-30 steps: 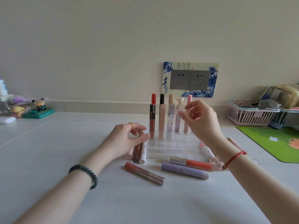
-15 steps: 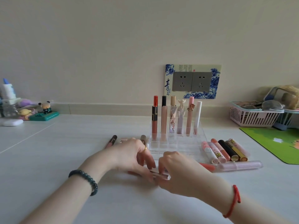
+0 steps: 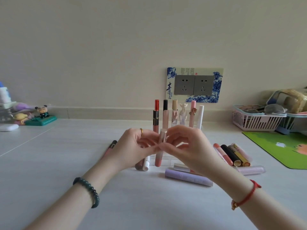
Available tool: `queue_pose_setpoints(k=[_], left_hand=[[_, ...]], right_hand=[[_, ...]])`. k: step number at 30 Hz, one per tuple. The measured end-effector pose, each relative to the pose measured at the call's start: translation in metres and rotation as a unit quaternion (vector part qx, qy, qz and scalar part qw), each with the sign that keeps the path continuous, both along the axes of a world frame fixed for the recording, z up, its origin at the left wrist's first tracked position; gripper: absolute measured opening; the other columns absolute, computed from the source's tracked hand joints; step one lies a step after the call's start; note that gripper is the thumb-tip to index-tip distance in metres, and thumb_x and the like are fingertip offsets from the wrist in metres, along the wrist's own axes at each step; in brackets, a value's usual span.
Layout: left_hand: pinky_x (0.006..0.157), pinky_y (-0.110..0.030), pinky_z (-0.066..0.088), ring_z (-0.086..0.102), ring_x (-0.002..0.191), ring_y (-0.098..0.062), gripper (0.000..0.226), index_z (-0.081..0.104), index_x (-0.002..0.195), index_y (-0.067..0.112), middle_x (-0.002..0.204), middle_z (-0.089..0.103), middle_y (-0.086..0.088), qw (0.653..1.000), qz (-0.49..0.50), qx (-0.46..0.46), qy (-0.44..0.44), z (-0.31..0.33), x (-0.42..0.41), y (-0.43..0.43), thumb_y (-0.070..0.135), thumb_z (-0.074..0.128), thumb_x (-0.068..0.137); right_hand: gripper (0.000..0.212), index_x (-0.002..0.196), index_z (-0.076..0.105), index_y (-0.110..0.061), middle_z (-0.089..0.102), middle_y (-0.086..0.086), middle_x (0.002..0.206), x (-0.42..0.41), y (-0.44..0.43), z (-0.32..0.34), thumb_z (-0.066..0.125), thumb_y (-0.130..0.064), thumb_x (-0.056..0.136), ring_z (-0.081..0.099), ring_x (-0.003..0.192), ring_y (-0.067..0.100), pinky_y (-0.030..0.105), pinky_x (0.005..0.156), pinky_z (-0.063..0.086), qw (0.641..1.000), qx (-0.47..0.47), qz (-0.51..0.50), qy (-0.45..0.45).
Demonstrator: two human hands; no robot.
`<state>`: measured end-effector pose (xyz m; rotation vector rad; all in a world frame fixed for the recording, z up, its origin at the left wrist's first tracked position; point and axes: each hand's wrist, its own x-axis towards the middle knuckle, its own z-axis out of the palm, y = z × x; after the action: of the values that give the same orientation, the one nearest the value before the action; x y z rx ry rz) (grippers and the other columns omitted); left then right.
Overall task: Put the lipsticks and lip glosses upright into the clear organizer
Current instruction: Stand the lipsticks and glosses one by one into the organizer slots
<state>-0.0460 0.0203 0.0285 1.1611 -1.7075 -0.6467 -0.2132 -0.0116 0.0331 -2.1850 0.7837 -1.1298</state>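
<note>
One head-worn wide-angle view. Low over the bench [image 3: 49, 171], close behind left hand [image 3: 132, 148] and right hand [image 3: 192, 151], facing forward, slightly down, toward the back wall [image 3: 116, 47].

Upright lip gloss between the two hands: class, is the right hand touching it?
Touching. The head view shows the right hand pinching the lip gloss at its cap and upper tube, with no gap visible.

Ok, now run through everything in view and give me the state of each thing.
held lip gloss, upright, cap up, pinched by both hands.
left hand, pinching the gloss.
right hand, pinching the gloss.
clear organizer, back row filled with six upright tubes.
purple tube, lying flat on the table.
tubes at right, lying side by side.
wall sockets, nothing plugged in.
pink basket, holding items.
</note>
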Motion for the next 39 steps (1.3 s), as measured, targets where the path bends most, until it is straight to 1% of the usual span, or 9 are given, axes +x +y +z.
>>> queue_pose_setpoints(k=[4, 8, 15, 20, 24, 29, 32, 34, 39], left_hand=[[0.067, -0.035, 0.055, 0.069, 0.07, -0.033, 0.015, 0.074, 0.071, 0.029, 0.071, 0.075, 0.002, 0.995, 0.041, -0.035, 0.086, -0.008, 0.0, -0.01, 0.041, 0.076, 0.064], [0.065, -0.012, 0.049, 0.071, 0.072, -0.011, 0.015, 0.074, 0.073, 0.026, 0.072, 0.075, 0.004, 0.985, 0.052, -0.037, 0.161, -0.009, -0.003, -0.015, 0.032, 0.071, 0.06], [0.064, -0.016, 0.052, 0.069, 0.069, -0.006, 0.019, 0.071, 0.081, 0.019, 0.072, 0.074, 0.009, 0.975, 0.08, -0.056, 0.2, -0.003, -0.004, -0.034, 0.026, 0.072, 0.063], [0.075, -0.026, 0.054, 0.069, 0.077, -0.01, 0.011, 0.071, 0.08, 0.027, 0.076, 0.073, 0.011, 0.975, 0.132, -0.035, 0.174, -0.015, 0.006, -0.053, 0.017, 0.072, 0.074], [0.076, -0.015, 0.05, 0.07, 0.075, -0.005, 0.011, 0.072, 0.08, 0.026, 0.073, 0.073, 0.011, 0.977, 0.152, -0.026, 0.147, -0.026, 0.01, -0.06, 0.017, 0.074, 0.073], [0.08, -0.017, 0.05, 0.07, 0.079, -0.007, 0.014, 0.07, 0.079, 0.028, 0.076, 0.072, 0.009, 0.982, 0.154, -0.016, 0.106, -0.033, 0.013, -0.063, 0.017, 0.074, 0.073], [0.076, -0.012, 0.048, 0.069, 0.081, -0.007, 0.012, 0.072, 0.084, 0.024, 0.079, 0.072, 0.009, 0.983, 0.167, -0.003, 0.079, -0.037, 0.015, -0.064, 0.019, 0.074, 0.073], [0.077, -0.016, 0.049, 0.068, 0.081, -0.01, 0.014, 0.072, 0.087, 0.022, 0.081, 0.073, 0.006, 0.983, 0.176, 0.005, 0.06, -0.039, 0.016, -0.064, 0.021, 0.074, 0.073], [0.076, -0.017, 0.05, 0.068, 0.079, -0.014, 0.018, 0.073, 0.091, 0.018, 0.084, 0.073, 0.004, 0.981, 0.188, 0.012, 0.039, -0.04, 0.015, -0.064, 0.022, 0.074, 0.074]], right_hand=[[0.027, 0.097, 0.062, -0.021, 0.07, -0.004, 0.08, 0.0, -0.006, -0.006, 0.073, -0.018, 0.072, 0.067, 0.071, 0.006, 0.018, 0.07, 0.055, 0.999, 0.042, 0.004, -0.007], [0.023, 0.094, 0.064, -0.015, 0.07, -0.005, 0.074, 0.004, -0.012, -0.014, 0.071, -0.007, 0.073, 0.067, 0.066, 0.003, 0.012, 0.067, 0.053, 0.999, 0.045, -0.004, -0.007], [0.011, 0.083, 0.067, -0.012, 0.069, -0.002, 0.068, 0.024, -0.034, -0.008, 0.069, -0.004, 0.075, 0.067, 0.061, 0.007, 0.012, 0.065, 0.053, 0.998, -0.005, -0.03, -0.05], [0.011, 0.087, 0.07, -0.008, 0.07, 0.0, 0.071, 0.041, -0.053, -0.014, 0.067, -0.008, 0.076, 0.067, 0.065, 0.004, 0.012, 0.067, 0.054, 0.996, -0.003, -0.075, -0.041], [0.008, 0.082, 0.072, -0.013, 0.065, -0.008, 0.062, 0.045, -0.057, -0.023, 0.067, -0.01, 0.077, 0.06, 0.055, -0.008, 0.003, 0.06, 0.048, 0.996, 0.002, -0.091, -0.021], [0.011, 0.085, 0.073, -0.015, 0.055, -0.011, 0.06, 0.043, -0.056, -0.025, 0.065, -0.019, 0.08, 0.044, 0.052, 0.001, 0.006, 0.052, 0.039, 0.989, -0.046, -0.133, 0.051], [0.016, 0.092, 0.072, -0.017, 0.062, -0.001, 0.076, 0.043, -0.056, -0.028, 0.064, -0.025, 0.08, 0.049, 0.065, 0.008, 0.009, 0.051, 0.034, 0.984, -0.047, -0.147, 0.092], [0.019, 0.095, 0.071, -0.018, 0.065, 0.002, 0.086, 0.042, -0.056, -0.03, 0.065, -0.027, 0.08, 0.051, 0.074, 0.011, 0.007, 0.054, 0.033, 0.981, -0.045, -0.154, 0.109], [0.022, 0.098, 0.071, -0.016, 0.068, 0.003, 0.095, 0.042, -0.057, -0.031, 0.065, -0.027, 0.08, 0.051, 0.078, 0.009, 0.004, 0.056, 0.032, 0.98, -0.05, -0.152, 0.117]])
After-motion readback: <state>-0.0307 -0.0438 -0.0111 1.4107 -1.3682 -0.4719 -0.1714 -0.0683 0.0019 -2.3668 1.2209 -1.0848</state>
